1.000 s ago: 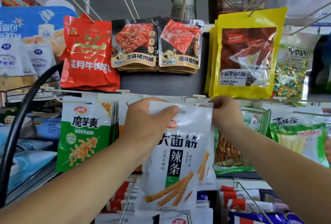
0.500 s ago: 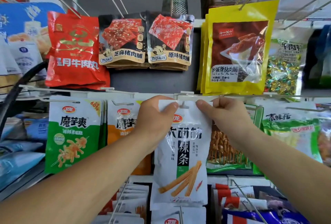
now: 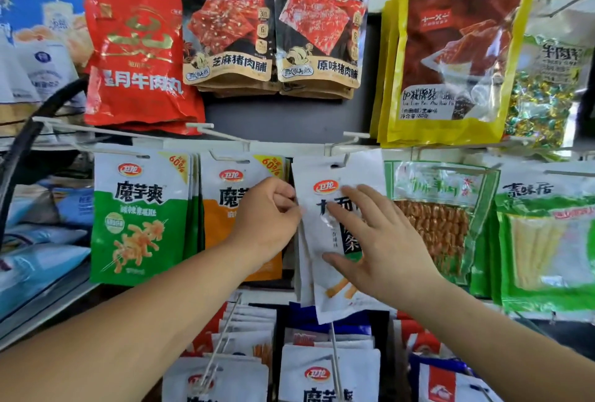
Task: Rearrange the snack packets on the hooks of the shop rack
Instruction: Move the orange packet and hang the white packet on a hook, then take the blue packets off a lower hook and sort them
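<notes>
Hung by its top hole on a white hook in the middle row of the shop rack: the white snack packet, slightly tilted, with the edge of another white packet just behind it. Pinched at its left edge by the left hand, fingers curled in against the thumb right at the packet's border. Pressed on its front by the right hand, fingers straight and spread, gripping nothing, covering part of the black print. Just left, partly hidden behind the left hand, an orange packet; beside that a green packet, each with more of its kind stacked behind. Just right, a green-edged packet of brown sticks. On the top row, from left: a red packet, two dark packets showing red meat slices, side by side and touching, then a yellow packet. On the row below, more white packets threaded on hooks pointing toward the camera.
</notes>
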Motion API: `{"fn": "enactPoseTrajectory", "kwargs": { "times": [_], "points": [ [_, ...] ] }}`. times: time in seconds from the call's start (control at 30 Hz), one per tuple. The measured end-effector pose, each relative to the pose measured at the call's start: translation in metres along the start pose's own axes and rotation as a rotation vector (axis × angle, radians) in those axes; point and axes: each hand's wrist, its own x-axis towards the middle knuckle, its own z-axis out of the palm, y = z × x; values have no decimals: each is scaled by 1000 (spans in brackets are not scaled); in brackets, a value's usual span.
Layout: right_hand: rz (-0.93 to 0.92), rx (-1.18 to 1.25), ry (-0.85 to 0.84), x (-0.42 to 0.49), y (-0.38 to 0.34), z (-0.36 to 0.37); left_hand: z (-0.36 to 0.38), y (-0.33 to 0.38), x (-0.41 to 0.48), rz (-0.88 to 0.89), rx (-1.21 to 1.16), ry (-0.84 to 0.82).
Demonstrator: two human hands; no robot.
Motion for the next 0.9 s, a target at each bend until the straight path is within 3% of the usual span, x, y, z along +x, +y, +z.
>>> {"fn": "enactPoseTrajectory", "kwargs": {
  "times": [0.1, 0.33, 0.6, 0.73, 0.9],
  "points": [
    [48, 3, -50, 5, 0, 15, -9, -14, -8, -47, 5, -75],
    [95, 41, 15, 19, -9, 35, -7, -38, -29, -71, 22, -269],
    [175, 327, 39, -14, -18, 0, -5, -43, -75, -115, -7, -226],
    [277, 575, -54, -61, -24, -18, 5, -31, -122, -165, -66, -271],
    [460, 707, -198, -141, -32, -13, 39, -30, -188, -194, -92, -410]
  ]
}}
